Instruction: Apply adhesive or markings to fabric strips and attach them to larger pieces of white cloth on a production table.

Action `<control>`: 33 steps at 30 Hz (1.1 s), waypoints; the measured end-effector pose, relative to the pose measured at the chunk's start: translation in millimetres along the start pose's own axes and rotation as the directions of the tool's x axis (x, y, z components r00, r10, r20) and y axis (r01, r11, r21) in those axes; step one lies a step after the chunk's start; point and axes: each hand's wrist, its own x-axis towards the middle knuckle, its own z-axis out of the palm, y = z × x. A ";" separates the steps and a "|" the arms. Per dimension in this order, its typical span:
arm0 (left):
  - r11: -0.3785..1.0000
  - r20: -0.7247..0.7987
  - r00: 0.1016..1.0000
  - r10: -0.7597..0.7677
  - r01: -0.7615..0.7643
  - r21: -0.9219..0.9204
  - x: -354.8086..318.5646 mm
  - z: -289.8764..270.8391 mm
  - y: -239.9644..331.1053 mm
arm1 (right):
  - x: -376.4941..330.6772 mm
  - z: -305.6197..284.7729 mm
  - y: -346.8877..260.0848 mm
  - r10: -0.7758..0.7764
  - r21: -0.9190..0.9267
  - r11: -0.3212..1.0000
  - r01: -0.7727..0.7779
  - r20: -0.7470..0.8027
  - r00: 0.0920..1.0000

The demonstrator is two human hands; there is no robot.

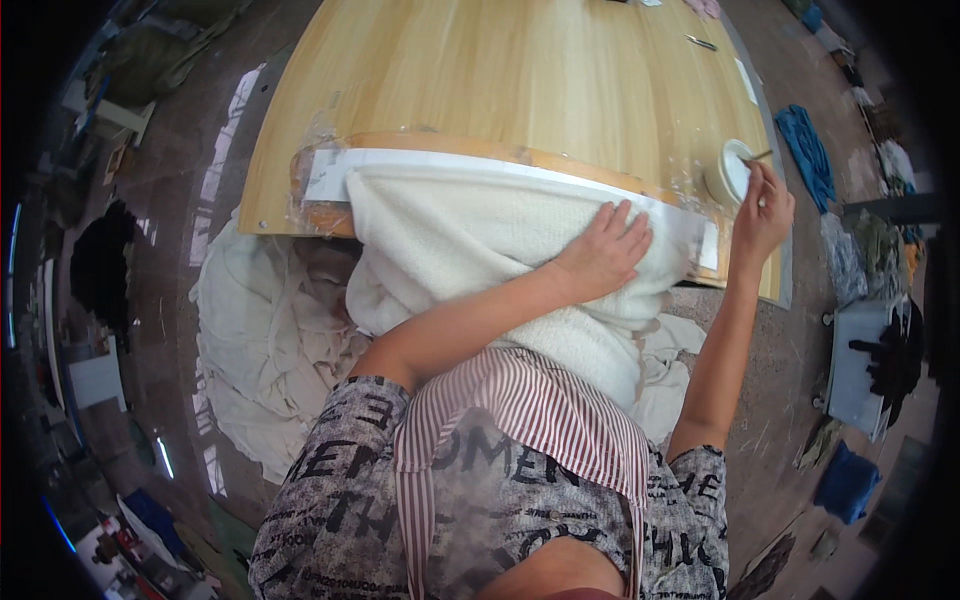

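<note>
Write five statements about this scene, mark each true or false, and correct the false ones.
1. The left hand lies on the white fleecy cloth. True.
2. The right hand lies on that cloth too. False: the right hand is at the tub, its fingers on a thin stick.
3. The cloth hangs over the near edge of the table. True.
4. The tub stands by the table's left edge. False: it is near the right edge.
5. The person's apron is striped. True.
</note>
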 end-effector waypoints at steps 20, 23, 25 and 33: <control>0.350 -0.366 0.102 -0.925 0.604 -0.716 -217.3 -123.9 -65.9 | -138.9 32.6 -34.7 0.038 0.050 0.998 -0.047 0.162 0.986; -0.072 0.126 0.065 -0.990 0.535 -0.842 -236.0 -123.0 -91.8 | -133.9 30.5 -39.0 0.085 0.048 0.994 -0.093 0.144 0.986; -0.220 0.336 0.149 -0.930 0.506 -0.834 -234.2 -111.3 -101.1 | -136.8 28.3 -30.6 0.093 0.208 0.970 -0.127 0.167 0.982; 0.206 -0.116 0.382 -0.917 0.204 -0.957 -184.9 -192.6 -65.0 | -117.6 -89.5 -37.5 0.106 0.796 0.127 -0.591 0.582 0.806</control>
